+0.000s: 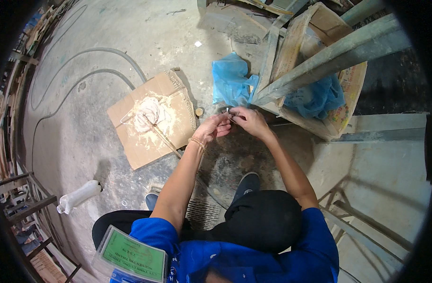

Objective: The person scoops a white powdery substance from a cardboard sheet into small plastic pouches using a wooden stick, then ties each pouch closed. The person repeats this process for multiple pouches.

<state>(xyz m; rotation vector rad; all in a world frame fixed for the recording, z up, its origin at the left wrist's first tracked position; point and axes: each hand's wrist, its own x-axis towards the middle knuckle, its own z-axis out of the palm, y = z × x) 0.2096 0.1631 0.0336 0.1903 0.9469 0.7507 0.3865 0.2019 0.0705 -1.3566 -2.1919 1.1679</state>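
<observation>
Both hands meet in front of me over the floor, fingers pinched around something small and slender with a whitish tip. My left hand [214, 128] comes from the lower left, a beaded bracelet on its wrist, its fingers curled. From the other side my right hand [250, 121] closes its fingertips at the same spot. Fingers cover most of the small thing, so I cannot make out its kind. Just beyond lies a crumpled blue plastic bag [230, 80]. Left of my hands is a flat piece of cardboard [136, 155] bearing a heap of pale powdery material [147, 115].
A thin stick or cord crosses the cardboard toward my feet. Grey hoses [100, 49] curve over the floor behind it. At right, a slanting metal beam [338, 54] passes before an open carton [352, 94] holding blue plastic. A white bottle-like roll [80, 195] lies at lower left.
</observation>
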